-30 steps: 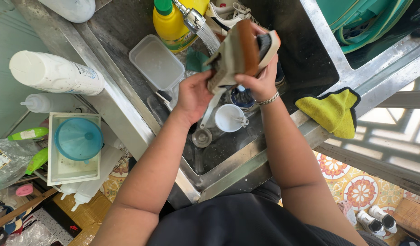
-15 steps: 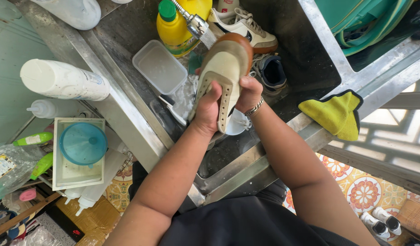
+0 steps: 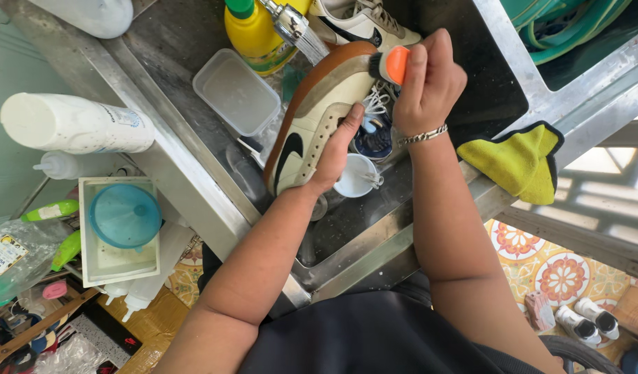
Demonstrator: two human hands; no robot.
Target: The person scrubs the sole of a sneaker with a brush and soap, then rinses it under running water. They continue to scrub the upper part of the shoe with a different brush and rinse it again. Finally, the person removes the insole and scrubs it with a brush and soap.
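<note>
While water runs from the tap, the scene reads left to right like this:

Far left: a white bottle (image 3: 73,123) lies on its side on the steel counter (image 3: 180,176); below it a blue funnel (image 3: 123,215) sits in a white tray (image 3: 97,266).

Sink, left part: a clear plastic tub (image 3: 236,92) stands near a yellow bottle (image 3: 255,31).

Shoe: the cream shoe (image 3: 312,118) with a brown sole edge is held over the sink (image 3: 364,225), under the tap (image 3: 291,24). Its long axis runs from lower left to upper right.

Left hand: the left hand (image 3: 333,154) is closed around the lower side of the shoe, fingers wrapped against its flank.

Small things below: a white cup (image 3: 353,176) sits in the sink just under the shoe.

Right hand: the right hand (image 3: 428,83) is clenched on an orange-handled brush (image 3: 389,66), bristles touching the shoe's upper end.

Key relation: the brush meets the shoe at the far end, up and to the right of the left hand's hold, so the right hand is nearer that end.

Far right: a yellow cloth (image 3: 519,159) drapes over the sink rim.
</note>
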